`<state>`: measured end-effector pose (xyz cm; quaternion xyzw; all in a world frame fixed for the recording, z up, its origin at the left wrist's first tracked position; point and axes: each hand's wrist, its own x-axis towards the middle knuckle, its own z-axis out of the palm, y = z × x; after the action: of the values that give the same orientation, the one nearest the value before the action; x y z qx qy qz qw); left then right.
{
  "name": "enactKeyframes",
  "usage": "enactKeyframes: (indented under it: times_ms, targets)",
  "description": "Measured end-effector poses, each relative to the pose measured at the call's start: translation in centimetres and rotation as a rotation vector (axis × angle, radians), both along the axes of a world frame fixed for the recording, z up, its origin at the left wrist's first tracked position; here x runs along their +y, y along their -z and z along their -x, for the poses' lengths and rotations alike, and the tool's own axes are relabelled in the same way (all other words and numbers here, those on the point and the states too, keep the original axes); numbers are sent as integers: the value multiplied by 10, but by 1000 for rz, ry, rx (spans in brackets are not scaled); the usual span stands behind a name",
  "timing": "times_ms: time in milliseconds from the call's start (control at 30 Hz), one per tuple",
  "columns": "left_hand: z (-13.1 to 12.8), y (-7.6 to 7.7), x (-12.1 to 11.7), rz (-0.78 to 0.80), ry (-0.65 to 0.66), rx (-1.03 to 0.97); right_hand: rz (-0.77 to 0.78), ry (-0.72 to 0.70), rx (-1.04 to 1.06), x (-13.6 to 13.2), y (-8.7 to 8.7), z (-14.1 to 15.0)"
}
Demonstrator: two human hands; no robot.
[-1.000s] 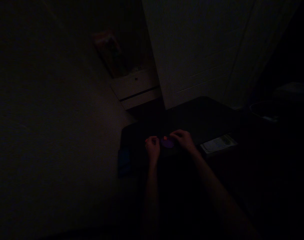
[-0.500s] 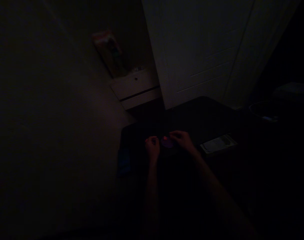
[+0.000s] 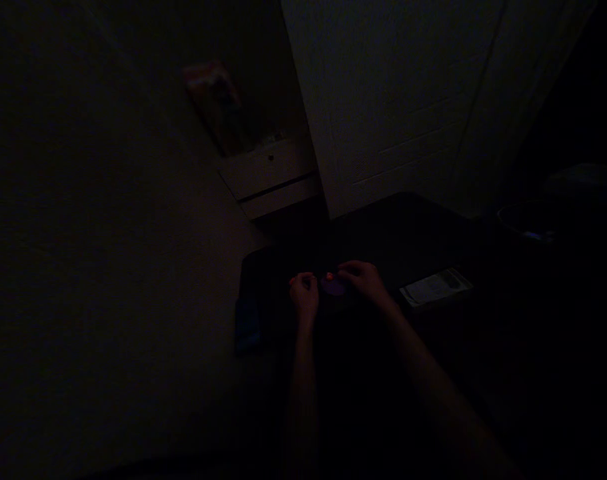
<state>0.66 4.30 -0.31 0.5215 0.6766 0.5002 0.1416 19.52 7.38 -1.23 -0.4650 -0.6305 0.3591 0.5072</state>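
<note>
round item [image 3: 334, 287] on table [image 3: 388, 230], between left hand [image 3: 306, 293] and right hand [image 3: 366, 280] | box [image 3: 436, 289] farther right | drawers [image 3: 280, 170] behind table

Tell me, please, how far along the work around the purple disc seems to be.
The purple disc looks already set out on the dark table, with a small orange glow by its far edge. The left hand and right hand are at work either side, fingers curled; darkness hides anything held. What is left, these dim shapes cannot settle.

Small light [image 3: 330, 276] now more orange, pale door [image 3: 388, 100] dimmer
</note>
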Motion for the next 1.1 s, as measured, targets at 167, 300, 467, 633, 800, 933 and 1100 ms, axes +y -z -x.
enactKeyframes:
  times_ms: [167, 300, 467, 633, 800, 933, 1100]
  targets:
    - [-1, -1, -1, -9, 5, 2, -43, -11, -70, 0, -1, 0]
    - [0, 0, -1, -3, 2, -5, -56, 17, -95, 0, 0, 0]
    - [1, 3, 1, -4, 9, -12, -47, 17, -68, 1, 5, 0]
    - [1, 4, 1, -13, 2, -11, -63, 14, -84, 2, 5, 1]
    - [1, 2, 1, -5, 14, -16, -59, 9, -89, 1, 5, 2]
    - [1, 3, 1, -12, 17, -19, -55, 11, -96, 2, 7, 2]
    - [1, 3, 1, -2, -3, 1, -60, 12, -131, 0, 5, 4]
